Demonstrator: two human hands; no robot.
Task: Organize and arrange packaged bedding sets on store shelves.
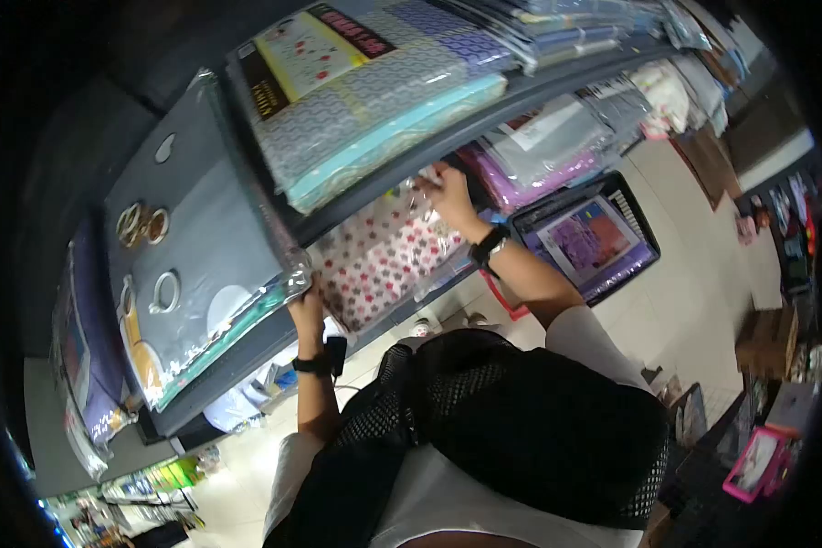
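A plastic-wrapped fabric pack with red and grey dots (384, 260) lies on a dark shelf (247, 352). My left hand (307, 309), with a black wristband, grips the pack's near corner, right beside a grey curtain pack with metal eyelet rings (192, 265). My right hand (442, 190), a black watch on its wrist, holds the pack's far edge under the upper shelf (539, 87). Both arms reach up from my black mesh vest (521, 420).
A grey-patterned and teal bedding pack (374, 100) lies on the upper shelf. Purple and grey packs (539, 155) sit further along. A black basket (644, 233) holding a purple pack stands on the tiled floor (703, 292). Boxes and a pink item (753, 461) lie at the right.
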